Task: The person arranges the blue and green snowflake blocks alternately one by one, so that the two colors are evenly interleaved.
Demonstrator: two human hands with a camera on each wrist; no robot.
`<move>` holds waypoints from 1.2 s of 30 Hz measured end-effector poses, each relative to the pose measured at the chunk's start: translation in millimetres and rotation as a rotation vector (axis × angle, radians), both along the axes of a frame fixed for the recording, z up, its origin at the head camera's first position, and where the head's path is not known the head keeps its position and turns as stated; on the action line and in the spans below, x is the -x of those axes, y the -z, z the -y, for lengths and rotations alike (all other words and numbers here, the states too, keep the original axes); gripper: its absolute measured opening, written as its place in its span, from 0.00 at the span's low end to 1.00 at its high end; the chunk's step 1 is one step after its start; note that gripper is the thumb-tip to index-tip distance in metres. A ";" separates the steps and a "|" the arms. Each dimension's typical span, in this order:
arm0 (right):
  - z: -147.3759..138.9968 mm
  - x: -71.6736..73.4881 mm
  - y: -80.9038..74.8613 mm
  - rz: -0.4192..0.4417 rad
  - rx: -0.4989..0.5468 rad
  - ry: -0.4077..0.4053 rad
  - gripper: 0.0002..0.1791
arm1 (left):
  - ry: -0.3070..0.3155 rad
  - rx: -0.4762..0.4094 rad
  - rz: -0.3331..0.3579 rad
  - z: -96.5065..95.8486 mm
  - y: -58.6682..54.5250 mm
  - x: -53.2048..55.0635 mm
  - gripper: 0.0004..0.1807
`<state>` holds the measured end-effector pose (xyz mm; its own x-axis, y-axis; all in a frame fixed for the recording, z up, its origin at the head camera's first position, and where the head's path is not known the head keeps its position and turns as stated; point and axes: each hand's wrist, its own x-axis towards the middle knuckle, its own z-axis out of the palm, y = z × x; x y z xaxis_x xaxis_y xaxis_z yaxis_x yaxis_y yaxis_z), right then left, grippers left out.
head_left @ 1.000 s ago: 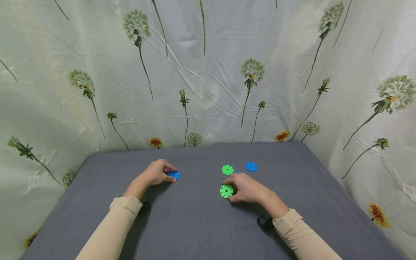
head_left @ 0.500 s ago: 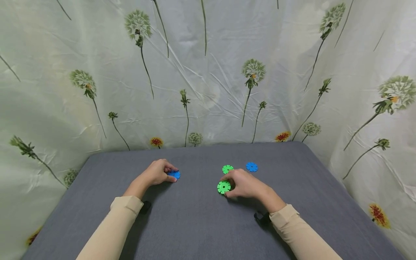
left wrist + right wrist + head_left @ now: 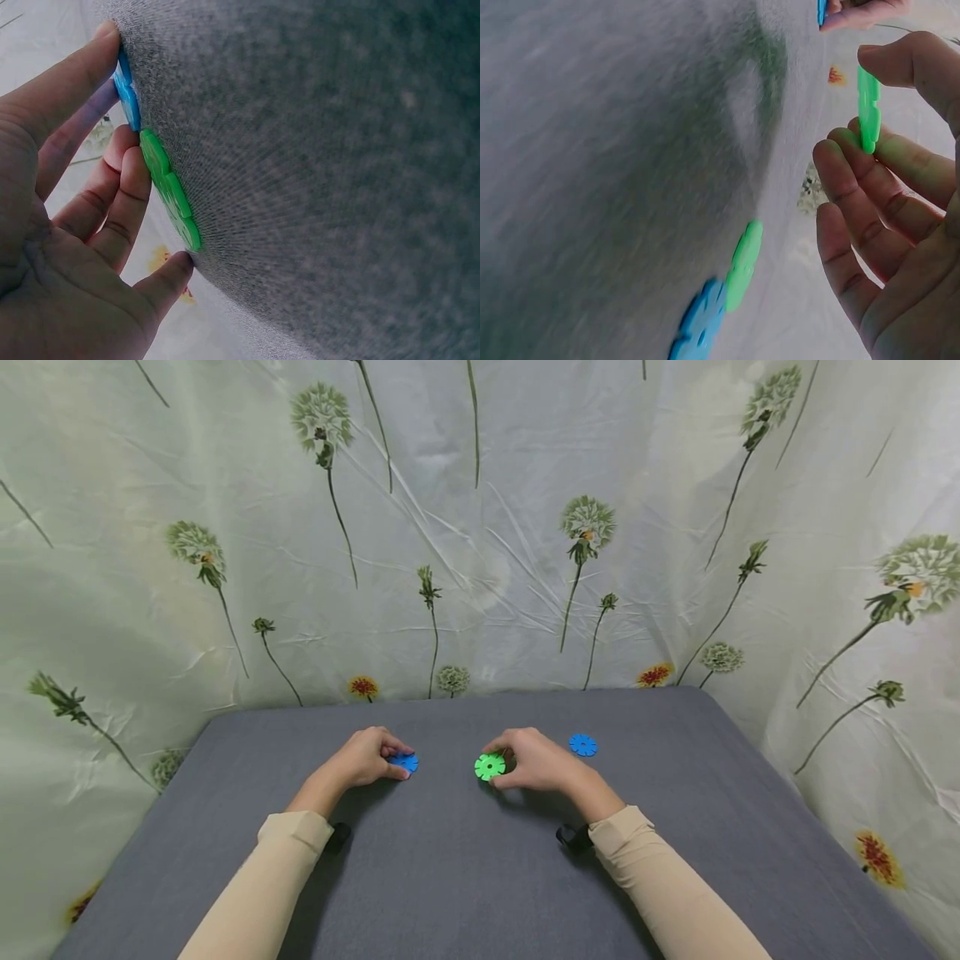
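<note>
My left hand [image 3: 362, 757] rests on the table, thumb and index finger pinching the edges of a flat blue interlocking disc [image 3: 406, 762] with notches round its rim. In the left wrist view a green interlocking disc [image 3: 171, 191] lies beside that blue disc [image 3: 127, 94], under the curled other fingers; the head view hides it. My right hand [image 3: 538, 762] pinches another green interlocking disc [image 3: 490, 767] between thumb and fingertips, to the right of the left hand. The right wrist view shows this held disc [image 3: 868, 111] raised off the cloth.
A blue disc [image 3: 582, 745] lies on the grey cloth-covered table [image 3: 450, 877], right of my right hand. In the right wrist view a green disc [image 3: 743, 265] and a blue disc [image 3: 699, 322] lie close together. Behind the table hangs a flowered curtain [image 3: 495, 527].
My right hand has carried its green disc leftward and farther from me, towards the left hand, and now covers the other green disc in the head view. My left hand stays with the blue disc.
</note>
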<state>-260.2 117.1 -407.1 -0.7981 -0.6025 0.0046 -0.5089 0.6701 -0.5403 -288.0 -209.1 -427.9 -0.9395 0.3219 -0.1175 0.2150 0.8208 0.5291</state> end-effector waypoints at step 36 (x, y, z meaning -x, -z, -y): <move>62.0 36.4 11.9 0.006 -0.061 -0.007 0.25 | -0.036 -0.018 0.013 0.6 5.1 1.0 0.21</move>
<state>-296.6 55.2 -419.1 -0.7935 -0.6074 -0.0374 -0.5107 0.6981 -0.5019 -289.1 -209.7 -433.0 -0.9489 0.2898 -0.1246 0.1781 0.8181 0.5469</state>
